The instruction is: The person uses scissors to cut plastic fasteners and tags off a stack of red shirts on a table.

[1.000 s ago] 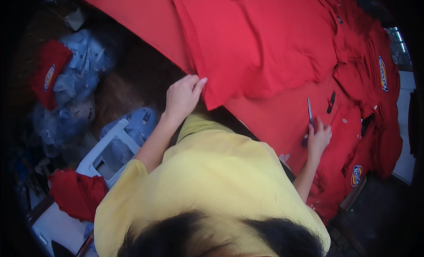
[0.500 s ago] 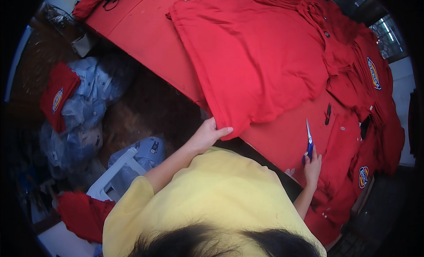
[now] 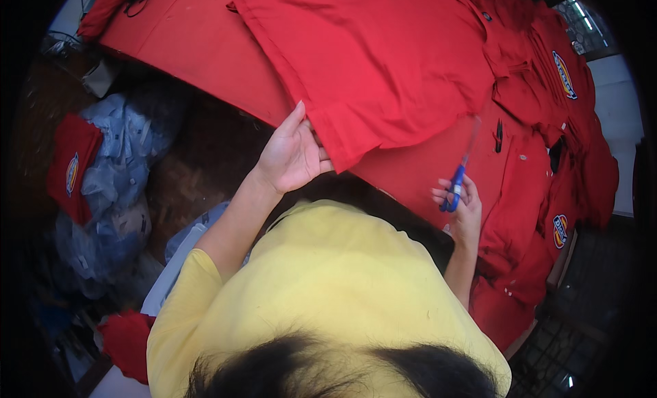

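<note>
A red garment [image 3: 383, 76] lies spread over the red tabletop, its near corner hanging at the table edge. My left hand [image 3: 291, 153] is at that corner, palm turned up and thumb stretched out. Its fingertips reach under the hem and are partly hidden by the cloth; nothing is pinched between thumb and fingers. Blue-handled scissors [image 3: 452, 190] are in my right hand [image 3: 467, 212], over the near table edge. Their blades point away from me and are blurred by motion. Small black thread snips [image 3: 499, 136] lie on the table beyond them.
Red garments with sewn-on patches [image 3: 564, 117] are heaped along the right side. The red tabletop [image 3: 185, 49] runs diagonally to the far left. Clear plastic bags [image 3: 113, 165], with a folded red garment [image 3: 72, 167] on top, stand left on the floor, near a white plastic stool [image 3: 170, 271].
My left thumb has let go of the garment's corner and the palm has turned up. My right hand has moved a little left and away with the scissors, which are now tilted.
</note>
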Demonstrator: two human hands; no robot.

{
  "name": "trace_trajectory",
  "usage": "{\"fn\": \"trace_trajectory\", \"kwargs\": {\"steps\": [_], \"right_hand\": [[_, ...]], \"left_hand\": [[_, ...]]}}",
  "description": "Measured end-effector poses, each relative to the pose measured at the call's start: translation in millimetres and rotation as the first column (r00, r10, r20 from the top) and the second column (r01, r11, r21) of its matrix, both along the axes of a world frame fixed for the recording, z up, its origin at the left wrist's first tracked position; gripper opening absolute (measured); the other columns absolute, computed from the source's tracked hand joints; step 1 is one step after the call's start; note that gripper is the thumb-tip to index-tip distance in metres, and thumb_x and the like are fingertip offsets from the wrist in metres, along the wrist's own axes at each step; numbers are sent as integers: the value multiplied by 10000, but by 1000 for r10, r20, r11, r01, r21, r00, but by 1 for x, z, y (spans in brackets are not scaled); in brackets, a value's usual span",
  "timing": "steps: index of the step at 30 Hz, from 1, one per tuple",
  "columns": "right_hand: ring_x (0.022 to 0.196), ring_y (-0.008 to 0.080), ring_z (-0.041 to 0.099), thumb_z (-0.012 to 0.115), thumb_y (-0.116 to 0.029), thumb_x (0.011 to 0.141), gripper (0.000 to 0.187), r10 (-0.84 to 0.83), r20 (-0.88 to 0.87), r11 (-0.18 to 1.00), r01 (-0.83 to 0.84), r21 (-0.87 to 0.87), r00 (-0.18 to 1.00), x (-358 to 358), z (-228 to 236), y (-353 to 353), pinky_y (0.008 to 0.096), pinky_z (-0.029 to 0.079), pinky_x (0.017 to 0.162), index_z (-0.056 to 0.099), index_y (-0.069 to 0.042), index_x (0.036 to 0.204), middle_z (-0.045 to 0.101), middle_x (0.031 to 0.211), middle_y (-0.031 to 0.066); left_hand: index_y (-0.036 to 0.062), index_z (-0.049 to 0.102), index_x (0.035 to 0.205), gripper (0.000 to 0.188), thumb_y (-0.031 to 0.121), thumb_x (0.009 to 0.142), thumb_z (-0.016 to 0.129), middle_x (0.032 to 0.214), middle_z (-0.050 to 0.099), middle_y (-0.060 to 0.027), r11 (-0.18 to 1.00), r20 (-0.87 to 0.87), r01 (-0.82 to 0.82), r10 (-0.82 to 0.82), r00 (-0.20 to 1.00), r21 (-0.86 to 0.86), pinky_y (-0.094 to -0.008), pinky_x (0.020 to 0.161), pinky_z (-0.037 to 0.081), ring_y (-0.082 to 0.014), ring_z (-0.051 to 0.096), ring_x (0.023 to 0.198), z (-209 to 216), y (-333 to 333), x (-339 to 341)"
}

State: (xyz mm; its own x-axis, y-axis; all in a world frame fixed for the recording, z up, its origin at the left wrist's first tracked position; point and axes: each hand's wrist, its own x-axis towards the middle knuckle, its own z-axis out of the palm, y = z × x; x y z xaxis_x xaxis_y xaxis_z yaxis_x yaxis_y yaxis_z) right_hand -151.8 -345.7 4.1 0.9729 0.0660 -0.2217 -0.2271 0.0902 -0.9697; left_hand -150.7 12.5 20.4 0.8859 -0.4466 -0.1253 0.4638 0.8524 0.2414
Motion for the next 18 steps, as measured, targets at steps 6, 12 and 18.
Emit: {"fn": "trace_trajectory", "kwargs": {"steps": [6,12,18], "right_hand": [[929,280,645,452,64,839,502,243,2,964,-242,106,970,-15,27,81,351,536,815,326,43,1324,577,1071,193],[947,171,606,600,4,812,521,317,-21,940,-317,-123,948,-21,26,100,301,483,857,394,30,1290,598,1050,139],[867,125,593,652,-66,813,531,389,-17,893,-381,-241,921,-21,19,110,279,484,788,433,24,1289,611,1005,106]], "left_hand": [[54,332,1374,531,380,963,410,1339,478,-124,967,-138,82,-49,989,241,-459,982,403,-287,504,1190,-9,-12,-9],[59,487,1210,341,226,915,529,1165,595,-97,926,-289,26,91,953,377,-397,923,453,-229,587,1057,-60,-15,-23],[55,561,1099,207,155,918,544,1068,631,-74,797,-110,-255,370,922,548,-343,848,482,-171,616,957,-46,6,4]]}}
